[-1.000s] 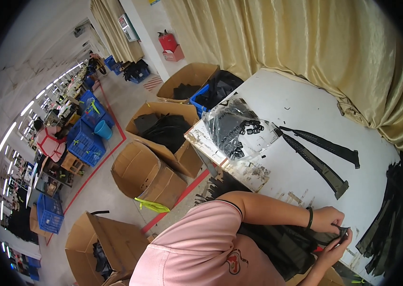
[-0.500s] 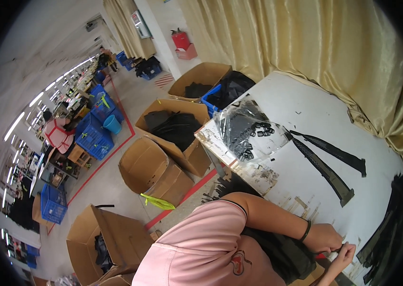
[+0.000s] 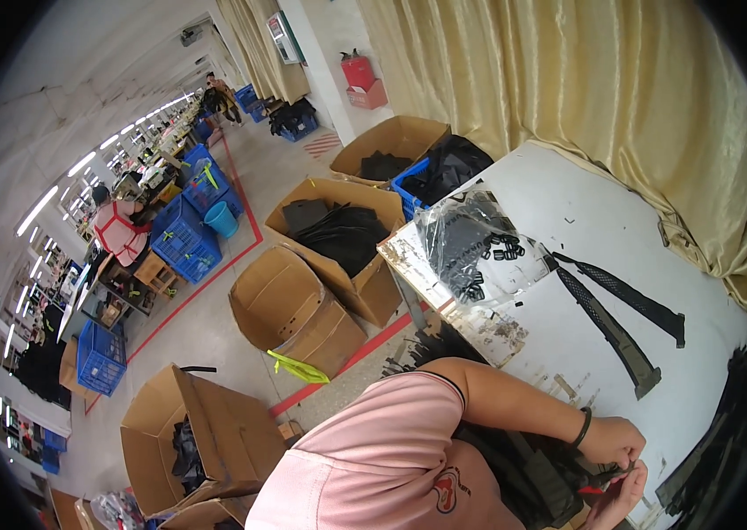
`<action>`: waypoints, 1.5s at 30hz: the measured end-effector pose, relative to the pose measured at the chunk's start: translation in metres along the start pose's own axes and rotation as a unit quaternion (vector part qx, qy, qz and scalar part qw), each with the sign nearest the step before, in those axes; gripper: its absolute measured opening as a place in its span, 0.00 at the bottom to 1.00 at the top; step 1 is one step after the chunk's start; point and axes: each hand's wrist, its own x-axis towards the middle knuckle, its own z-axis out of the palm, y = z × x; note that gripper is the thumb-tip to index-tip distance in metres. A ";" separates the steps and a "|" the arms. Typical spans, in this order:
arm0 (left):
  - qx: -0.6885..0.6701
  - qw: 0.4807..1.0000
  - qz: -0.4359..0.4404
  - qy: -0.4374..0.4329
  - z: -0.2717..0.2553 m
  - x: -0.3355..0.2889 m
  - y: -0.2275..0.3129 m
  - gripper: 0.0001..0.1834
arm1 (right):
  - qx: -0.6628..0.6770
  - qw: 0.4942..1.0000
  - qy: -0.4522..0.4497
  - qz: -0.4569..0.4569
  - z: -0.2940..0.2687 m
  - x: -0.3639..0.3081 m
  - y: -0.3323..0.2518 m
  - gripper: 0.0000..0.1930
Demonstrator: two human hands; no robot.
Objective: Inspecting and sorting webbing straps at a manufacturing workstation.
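Note:
My left hand (image 3: 614, 440) is closed, its fingertips pinching the end of a dark fabric strap (image 3: 601, 473) low over the table's near edge. Just below it, my right hand (image 3: 618, 496) has its fingers closed round the same end, touching the left hand. A small red thing (image 3: 589, 490) shows beside them; its kind cannot be made out. Dark fabric (image 3: 537, 477) hangs below my left forearm. On the white table (image 3: 700, 265), two black mesh shoulder straps (image 3: 607, 331) lie apart from my hands. Beyond them is a clear plastic bag (image 3: 453, 243) with black buckles (image 3: 504, 247).
A pile of black straps (image 3: 722, 424) lies along the table's right edge. Cardboard boxes (image 3: 294, 300) and a blue crate (image 3: 411, 190) stand left of the table. A gold curtain (image 3: 568, 79) hangs behind it. Further off, a person in pink (image 3: 117, 231) is at a bench.
The view has shifted slightly, so the room sits a little further right. My hands stay together, with the right one turned more under the left and more of the red thing showing.

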 end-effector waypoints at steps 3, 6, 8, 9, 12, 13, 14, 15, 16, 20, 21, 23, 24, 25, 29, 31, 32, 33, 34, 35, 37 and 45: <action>-0.090 0.996 0.001 0.010 -0.008 0.005 0.011 0.06 | -0.070 0.995 0.017 0.075 0.022 -0.009 -0.010 0.25; -0.093 0.995 0.024 0.022 -0.014 0.007 0.015 0.04 | -0.012 0.993 -0.080 0.085 0.002 -0.008 0.014 0.32; -0.071 0.996 0.048 0.036 -0.013 0.008 0.013 0.04 | 0.095 0.980 -0.173 0.029 -0.001 -0.006 0.019 0.38; -0.068 0.994 0.071 0.045 -0.014 0.009 0.010 0.04 | 0.096 0.980 -0.174 0.029 0.005 -0.008 0.018 0.38; -0.051 0.991 0.098 0.069 -0.013 0.009 0.004 0.04 | 0.162 0.979 -0.126 0.011 0.023 -0.008 0.014 0.39; -0.040 0.990 0.103 0.083 -0.013 0.009 0.003 0.04 | 0.162 0.980 -0.113 0.017 0.025 -0.007 0.012 0.36; -0.040 0.990 0.103 0.083 -0.016 0.010 0.003 0.04 | 0.161 0.982 -0.099 0.022 0.026 -0.006 0.011 0.34; -0.060 0.990 0.100 0.074 -0.020 0.011 0.005 0.04 | 0.161 0.982 -0.096 0.021 0.020 -0.006 0.010 0.34; -0.080 0.990 0.098 0.065 -0.022 0.013 0.007 0.04 | 0.070 0.995 -0.057 0.045 0.014 -0.006 0.005 0.29; -0.042 0.993 0.098 -0.052 -0.013 0.002 0.022 0.12 | -0.300 0.930 0.071 -0.199 0.031 -0.006 0.007 0.16; -0.043 0.993 0.099 -0.052 -0.013 0.001 0.021 0.12 | -0.301 0.930 0.071 -0.199 0.033 -0.006 0.006 0.16; 0.010 0.998 -0.055 0.015 -0.011 0.000 0.011 0.16 | -0.385 0.873 0.131 -0.269 0.037 -0.007 0.003 0.13; 0.046 0.998 -0.026 0.026 -0.007 0.006 -0.006 0.17 | -0.380 0.874 0.158 -0.259 0.042 -0.010 -0.001 0.09; 0.046 0.998 -0.025 0.024 -0.008 0.008 -0.007 0.17 | -0.380 0.874 0.159 -0.259 0.050 -0.012 -0.007 0.09; 0.055 0.996 -0.060 0.043 -0.012 0.012 -0.011 0.18 | -0.367 0.886 0.109 -0.262 0.058 -0.015 -0.015 0.07; 0.010 0.994 -0.110 0.000 -0.020 0.012 -0.004 0.19 | -0.401 0.877 0.086 -0.253 0.063 -0.018 -0.022 0.07; 0.009 0.994 -0.110 -0.003 -0.018 0.012 -0.004 0.19 | -0.340 0.925 0.114 -0.128 0.066 -0.022 -0.027 0.06; -0.025 0.994 -0.110 -0.007 -0.017 0.011 -0.004 0.20 | -0.273 0.952 0.139 -0.001 0.071 -0.025 -0.032 0.06; -0.057 0.992 -0.109 -0.010 -0.016 0.009 -0.004 0.21 | -0.239 0.961 0.120 -0.065 0.052 -0.017 -0.020 0.06; -0.057 0.992 -0.109 -0.010 -0.015 0.008 -0.006 0.21 | -0.240 0.961 0.119 -0.065 0.033 -0.009 -0.013 0.06; -0.062 0.994 -0.090 -0.009 -0.013 0.007 -0.015 0.22 | -0.156 0.960 0.177 -0.147 0.031 -0.005 -0.026 0.07; 0.053 0.993 -0.070 -0.075 -0.007 0.008 -0.015 0.19 | -0.297 0.935 0.013 -0.193 0.027 0.014 0.003 0.10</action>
